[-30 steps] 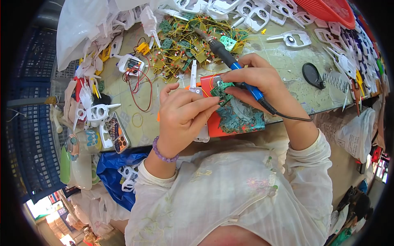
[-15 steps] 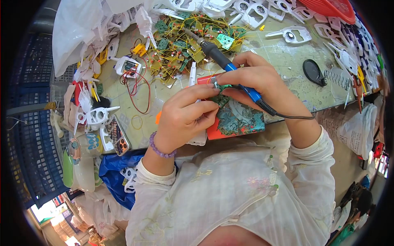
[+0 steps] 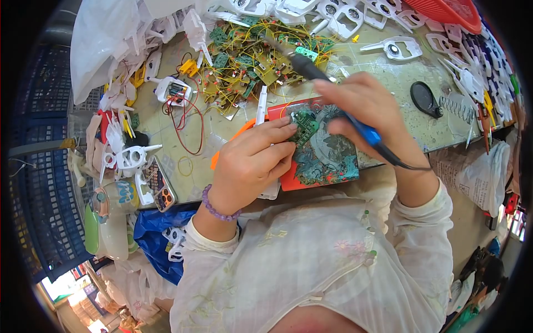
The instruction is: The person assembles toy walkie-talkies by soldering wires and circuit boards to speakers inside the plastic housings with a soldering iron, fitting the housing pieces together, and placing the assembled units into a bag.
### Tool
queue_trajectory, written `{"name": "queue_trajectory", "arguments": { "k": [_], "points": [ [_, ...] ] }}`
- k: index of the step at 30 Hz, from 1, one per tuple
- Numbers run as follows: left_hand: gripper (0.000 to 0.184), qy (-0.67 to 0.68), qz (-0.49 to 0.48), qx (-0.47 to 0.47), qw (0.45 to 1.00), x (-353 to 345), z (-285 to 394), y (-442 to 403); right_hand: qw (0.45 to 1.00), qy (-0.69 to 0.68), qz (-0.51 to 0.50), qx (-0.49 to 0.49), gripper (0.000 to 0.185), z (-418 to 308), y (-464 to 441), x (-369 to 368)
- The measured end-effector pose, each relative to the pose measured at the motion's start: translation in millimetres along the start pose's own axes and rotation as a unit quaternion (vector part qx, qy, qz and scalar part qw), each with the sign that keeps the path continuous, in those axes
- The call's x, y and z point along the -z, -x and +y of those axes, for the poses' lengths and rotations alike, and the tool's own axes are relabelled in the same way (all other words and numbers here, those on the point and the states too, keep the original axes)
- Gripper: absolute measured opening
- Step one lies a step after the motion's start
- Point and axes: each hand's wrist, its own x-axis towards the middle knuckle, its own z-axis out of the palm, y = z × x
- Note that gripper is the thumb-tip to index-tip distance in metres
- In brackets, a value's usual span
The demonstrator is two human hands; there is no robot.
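Observation:
Between the fingertips of my left hand [image 3: 252,155] is a small green circuit board [image 3: 305,128], held over a red pad [image 3: 288,178] whose top is covered with grey-green residue. My right hand [image 3: 369,114] is closed round a soldering iron [image 3: 366,133] with a blue and black handle; its metal tip points up and left, over a heap of circuit boards with yellow wires [image 3: 244,66]. The right fingers are apart from the held board. A white plastic part [image 3: 261,105] and an orange piece [image 3: 236,139] lie beside the pad, partly behind my left hand.
White plastic housings [image 3: 395,49] lie along the back and right. A black ring-shaped part [image 3: 424,100] and a spring [image 3: 456,109] are at the right. On the left are an open white housing with red wires [image 3: 174,91] and a phone [image 3: 161,186]. A red basket [image 3: 449,14] stands at the back right.
My right hand has moved right, away from the circuit board, taking the soldering iron along. More of the board now shows in my left hand.

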Motion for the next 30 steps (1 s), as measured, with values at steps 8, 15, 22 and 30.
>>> {"name": "queue_trajectory", "arguments": {
  "k": [8,15,22,30],
  "points": [
    [0.022,0.009,-0.029,0.001,1.0,4.0,1.1,0.6,0.983,-0.025,0.179,-0.026,0.033,-29.3,61.5,49.6],
    [0.016,0.01,-0.011,0.01,1.0,0.9,3.2,1.0,0.993,-0.059,0.091,-0.038,0.024,-68.0,84.5,51.1],
    [0.015,-0.004,-0.004,0.008,1.0,0.4,4.2,1.0,0.996,-0.048,0.075,-0.028,0.021,-68.5,84.0,38.9],
    [0.016,-0.002,-0.005,0.007,1.0,-0.3,3.1,1.6,0.997,-0.049,0.052,-0.029,0.019,-67.5,80.7,37.1]
  ]
}}
